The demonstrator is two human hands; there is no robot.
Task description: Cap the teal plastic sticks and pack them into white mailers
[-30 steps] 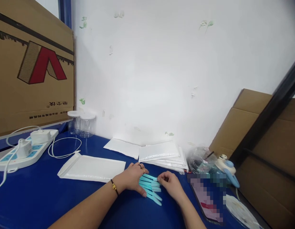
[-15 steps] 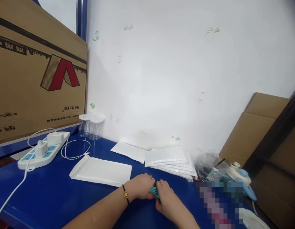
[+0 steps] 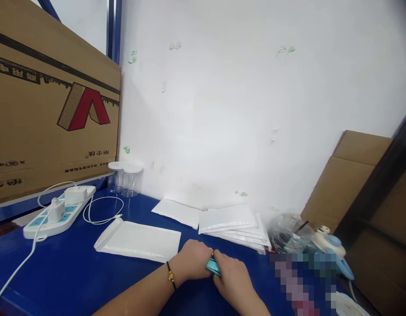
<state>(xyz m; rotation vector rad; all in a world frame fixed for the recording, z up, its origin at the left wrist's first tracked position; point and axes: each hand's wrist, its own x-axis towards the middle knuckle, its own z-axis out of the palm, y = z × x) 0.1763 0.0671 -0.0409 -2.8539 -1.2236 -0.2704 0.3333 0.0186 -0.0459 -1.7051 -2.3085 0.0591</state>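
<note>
My left hand [image 3: 195, 260] and my right hand [image 3: 232, 274] meet low in the middle of the view, both closed around a small teal object [image 3: 213, 266]. Only a short, shiny stretch of it shows between them, so its kind cannot be made out. Just left of my left hand lies a white padded mailer [image 3: 140, 239], flat on the blue table [image 3: 58, 276]. Beyond my hands, a fanned stack of white padded mailers [image 3: 227, 218] rests near the wall, with a single mailer [image 3: 176, 213] at its left.
A white power strip [image 3: 60, 215] with plugs and a white cable [image 3: 106, 199] is at the left. Two clear jars [image 3: 130, 182] with white lids stand by the wall. At the right are a clear plastic bag [image 3: 290, 232], a blue-and-white figure [image 3: 331, 245] and folded cardboard [image 3: 344, 175].
My hands have turned slightly and closed further over the teal object; its ridged, layered edge now appears as a smoother, shinier face. The view has tilted up a little.
</note>
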